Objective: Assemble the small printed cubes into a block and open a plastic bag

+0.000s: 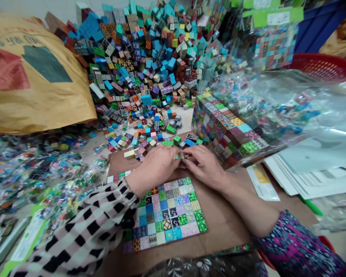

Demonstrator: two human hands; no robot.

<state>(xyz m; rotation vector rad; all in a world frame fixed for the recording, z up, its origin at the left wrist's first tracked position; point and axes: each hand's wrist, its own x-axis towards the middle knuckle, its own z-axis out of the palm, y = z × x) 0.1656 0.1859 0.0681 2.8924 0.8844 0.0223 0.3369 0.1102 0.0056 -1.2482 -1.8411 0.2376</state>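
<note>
My left hand [155, 165] and my right hand [203, 163] meet at the far edge of a flat square of small patterned cubes [168, 215] laid on a brown board [219, 223]. Both hands have their fingers curled and pressed together over a few small cubes [181, 156] between them; which cubes each hand grips is hidden. Loose cubes [150, 140] lie just beyond the fingertips. A short row of cubes [115, 177] sits left of my left wrist.
A huge heap of coloured cubes [150, 50] fills the back. A bagged block of stacked cubes [227, 129] stands right of my hands. A yellow sack [31, 73] lies at the left, filled plastic bags [31, 173] below it, papers [305, 173] and a red basket [323, 65] at right.
</note>
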